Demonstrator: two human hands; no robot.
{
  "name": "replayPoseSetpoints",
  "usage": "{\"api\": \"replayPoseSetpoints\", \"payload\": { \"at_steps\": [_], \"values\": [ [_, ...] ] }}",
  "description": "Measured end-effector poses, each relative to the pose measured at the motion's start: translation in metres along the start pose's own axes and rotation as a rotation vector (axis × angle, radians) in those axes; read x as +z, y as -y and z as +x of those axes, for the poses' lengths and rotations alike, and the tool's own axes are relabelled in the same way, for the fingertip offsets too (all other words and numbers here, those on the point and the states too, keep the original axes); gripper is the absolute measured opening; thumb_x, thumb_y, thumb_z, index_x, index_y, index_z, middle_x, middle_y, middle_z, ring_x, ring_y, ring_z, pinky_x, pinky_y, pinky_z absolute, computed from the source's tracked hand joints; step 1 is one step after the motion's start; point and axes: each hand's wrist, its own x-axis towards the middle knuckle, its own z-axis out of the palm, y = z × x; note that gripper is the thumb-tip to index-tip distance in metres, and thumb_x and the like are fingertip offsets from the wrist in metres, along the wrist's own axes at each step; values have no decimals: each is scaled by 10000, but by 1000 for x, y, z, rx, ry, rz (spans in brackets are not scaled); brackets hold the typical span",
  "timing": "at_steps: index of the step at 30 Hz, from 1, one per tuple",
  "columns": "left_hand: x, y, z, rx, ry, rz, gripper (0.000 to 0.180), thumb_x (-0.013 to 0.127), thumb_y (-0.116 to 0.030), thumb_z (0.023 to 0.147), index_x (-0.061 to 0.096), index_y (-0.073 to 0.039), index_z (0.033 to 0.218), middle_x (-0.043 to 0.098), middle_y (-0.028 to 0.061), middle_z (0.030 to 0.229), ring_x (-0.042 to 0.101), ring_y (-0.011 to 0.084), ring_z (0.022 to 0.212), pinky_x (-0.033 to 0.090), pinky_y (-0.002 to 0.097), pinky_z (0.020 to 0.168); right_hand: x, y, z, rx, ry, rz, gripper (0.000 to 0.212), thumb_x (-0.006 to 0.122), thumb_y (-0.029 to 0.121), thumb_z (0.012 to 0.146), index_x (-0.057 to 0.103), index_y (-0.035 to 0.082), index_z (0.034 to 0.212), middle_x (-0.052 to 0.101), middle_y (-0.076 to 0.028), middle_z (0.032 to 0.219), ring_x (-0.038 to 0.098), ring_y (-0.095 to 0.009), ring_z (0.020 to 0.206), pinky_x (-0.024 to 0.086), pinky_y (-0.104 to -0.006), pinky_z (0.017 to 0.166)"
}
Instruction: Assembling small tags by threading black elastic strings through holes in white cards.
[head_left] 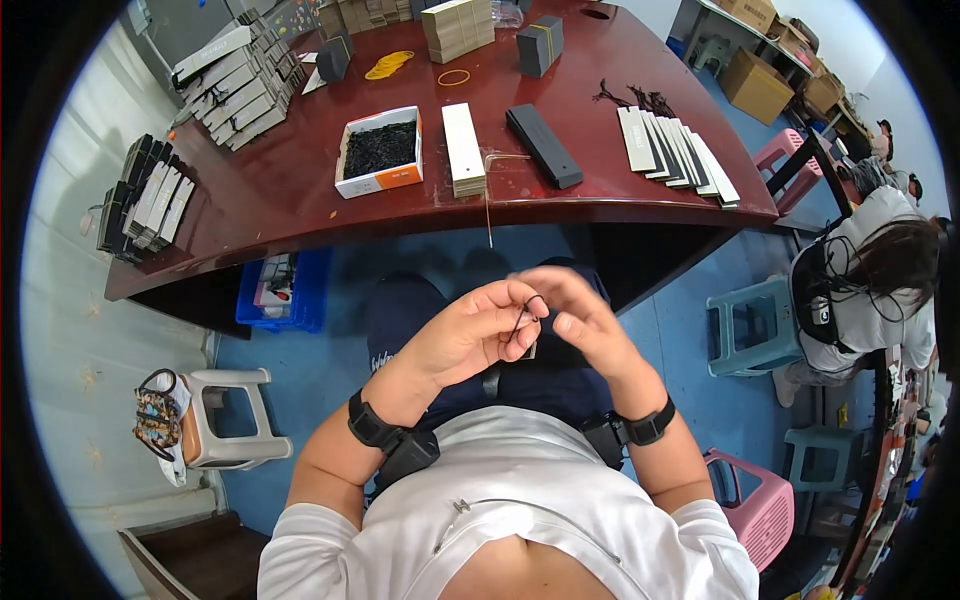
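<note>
On the tabletop's [290, 215] near side, the left hand [478, 328] pinched a black cord [541, 297], apparently steadying its loop; the right hand [585, 318], blurred, curved half-open just right, gripping nothing visibly.

No text is legible; the trousers [404, 312] bear blurred white lettering [381, 359].

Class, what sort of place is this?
Likely a hand-assembly workshop: a glossy red-brown table bears stacked white rectangular strips and a white-and-orange cardboard box of fine black strings.
</note>
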Motion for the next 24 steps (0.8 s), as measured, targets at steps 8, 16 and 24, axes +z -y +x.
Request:
{"api": "replayPoseSetpoints", "payload": {
  "at_steps": [8, 16, 24],
  "values": [
    [-7, -22, -8, 171, -167, 140, 108, 475, -93, 943, 550, -45, 1005, 624, 65, 874, 619, 111, 784, 506, 193, 644, 5, -17, -16, 368, 203, 223, 353, 579, 166, 917, 479, 2, 1213, 645, -111, 1016, 640, -197, 940, 481, -319, 873],
    [-22, -28, -7, 287, -375, 304, 105, 517, -102, 938, 566, -45, 1011, 628, 64, 895, 621, 111, 781, 507, 185, 665, 12, 7, -29, 377, 71, 160, 194, 488, 182, 962, 447, 29, 1073, 588, -57, 723, 509, -93, 552, 407, -228, 509],
    [-36, -27, -9, 400, -469, 300, 111, 505, -94, 944, 575, -48, 1018, 626, 51, 890, 607, 87, 787, 499, 196, 702, 13, 30, -38, 504, -27, -71, 149, 450, 134, 942, 457, 24, 1042, 554, -32, 703, 470, -74, 540, 402, -219, 514]
  ]
}}
